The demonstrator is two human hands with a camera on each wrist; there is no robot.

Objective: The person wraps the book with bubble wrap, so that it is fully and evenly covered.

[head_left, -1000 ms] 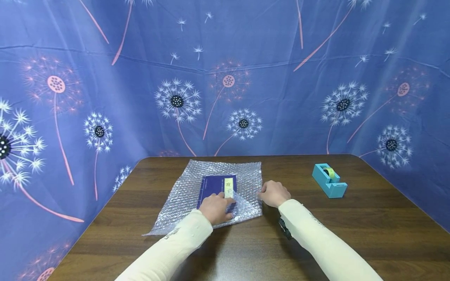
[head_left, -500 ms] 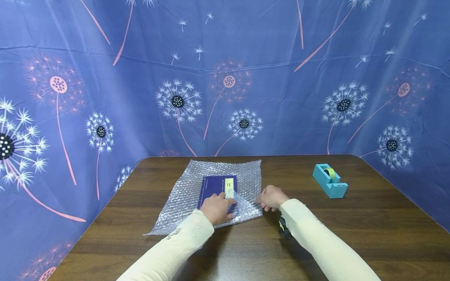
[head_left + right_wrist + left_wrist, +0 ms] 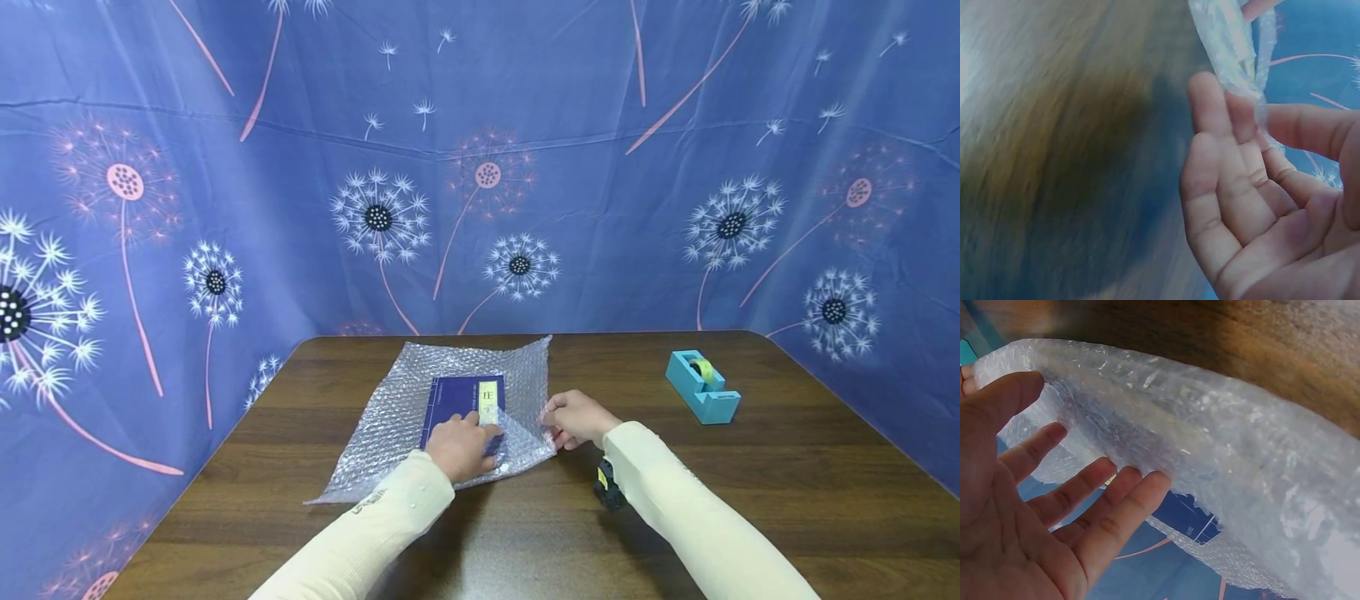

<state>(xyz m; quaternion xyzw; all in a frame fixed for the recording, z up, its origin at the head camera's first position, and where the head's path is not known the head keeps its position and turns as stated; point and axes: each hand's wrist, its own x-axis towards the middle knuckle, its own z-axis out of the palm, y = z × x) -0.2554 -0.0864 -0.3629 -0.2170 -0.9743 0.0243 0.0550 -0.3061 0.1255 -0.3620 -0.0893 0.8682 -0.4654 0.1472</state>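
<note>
A dark blue book (image 3: 452, 397) with a pale yellow label lies on a sheet of bubble wrap (image 3: 390, 425). The wrap's near part is folded over the book's lower portion. My left hand (image 3: 459, 447) rests on that fold, its fingers extended and spread in the left wrist view, where the folded wrap (image 3: 1241, 437) hides most of the book. At the right edge of the sheet, my right hand (image 3: 579, 418) pinches the wrap between thumb and fingers. The right wrist view shows the wrap's edge (image 3: 1225, 44) running into that pinch.
A turquoise tape dispenser (image 3: 701, 387) with a yellow-green roll stands at the right of the brown wooden table (image 3: 787, 467). Behind the table hangs a blue cloth (image 3: 615, 208) with dandelion patterns.
My right hand has taken hold of the wrap's right edge, and that edge has lifted and shifted slightly left. The left hand has stayed in place on the fold.
</note>
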